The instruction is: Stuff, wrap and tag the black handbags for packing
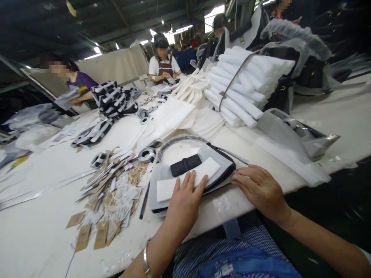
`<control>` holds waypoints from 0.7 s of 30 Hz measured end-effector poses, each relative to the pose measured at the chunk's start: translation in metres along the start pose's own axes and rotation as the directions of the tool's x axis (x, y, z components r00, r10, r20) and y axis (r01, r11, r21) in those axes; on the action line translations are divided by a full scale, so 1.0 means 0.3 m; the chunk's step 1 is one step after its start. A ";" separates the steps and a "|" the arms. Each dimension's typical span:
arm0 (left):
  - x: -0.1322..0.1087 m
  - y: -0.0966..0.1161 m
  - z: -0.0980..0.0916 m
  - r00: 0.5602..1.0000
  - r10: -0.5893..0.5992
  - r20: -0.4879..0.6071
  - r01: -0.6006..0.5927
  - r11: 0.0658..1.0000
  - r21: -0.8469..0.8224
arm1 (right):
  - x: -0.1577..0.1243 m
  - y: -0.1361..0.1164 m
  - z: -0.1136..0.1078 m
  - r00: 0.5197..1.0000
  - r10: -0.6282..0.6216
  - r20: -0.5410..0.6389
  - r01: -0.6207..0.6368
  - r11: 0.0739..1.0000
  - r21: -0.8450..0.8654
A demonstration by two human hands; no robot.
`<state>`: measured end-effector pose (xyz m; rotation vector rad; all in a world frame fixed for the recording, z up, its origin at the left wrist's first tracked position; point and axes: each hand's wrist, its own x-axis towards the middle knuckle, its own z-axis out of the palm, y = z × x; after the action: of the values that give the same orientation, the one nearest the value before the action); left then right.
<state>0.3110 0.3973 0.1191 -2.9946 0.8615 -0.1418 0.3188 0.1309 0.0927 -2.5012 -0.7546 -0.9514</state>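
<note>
The bag [225,162] lies flat on the table [49,235], close to its near edge, with its wrapped handle [174,141] arching away from the person. The left hand [185,195] rests on the bag with fingers spread, over the white foam strip [208,169]; just beyond the strip sits a dark flap [185,165]. The right hand [261,191] is at the bag's right corner, fingertips drawn together; whether they pinch the edge or only touch it, I cannot tell.

The strip looks loose, so a tug at that corner, or a lift of the left palm, could skew it or let it slip off the bag. A hard pull could also drag the bag toward the table's edge. Left of the bag, tags [101,233] lie heaped with their strings tangled; if the bag swings that way, a string could snag or a tag could get trapped underneath.
</note>
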 end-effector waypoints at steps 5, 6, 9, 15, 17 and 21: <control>-0.019 0.022 0.006 0.999 -0.009 -0.052 0.012 0.998 0.055 | 0.067 0.017 0.014 0.945 -0.292 0.146 0.274 0.953 0.127; -0.022 0.024 0.007 0.998 -0.005 -0.059 0.009 0.997 0.072 | 0.074 0.025 0.039 0.923 -0.342 0.175 0.315 0.935 0.165; -0.029 0.011 0.020 0.995 0.006 -0.098 0.009 0.989 0.147 | 0.069 0.048 0.131 0.906 -0.401 0.137 0.368 0.905 0.215; -0.030 -0.002 0.046 0.989 0.028 -0.143 -0.017 0.997 0.080 | 0.034 0.047 0.172 0.919 -0.373 0.124 0.358 0.925 0.125; -0.019 0.014 0.051 0.988 -0.016 -0.153 0.023 0.999 0.049 | 0.039 0.038 0.158 0.918 -0.378 0.120 0.365 0.923 0.121; 0.009 0.057 0.050 0.981 -0.076 -0.176 0.089 0.994 0.070 | 0.051 0.027 0.153 0.924 -0.364 0.114 0.351 0.929 0.121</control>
<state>0.3055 0.3813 0.1036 -2.9794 0.7254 -0.4335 0.3562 0.1529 0.0696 -2.4040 -1.3050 -0.8377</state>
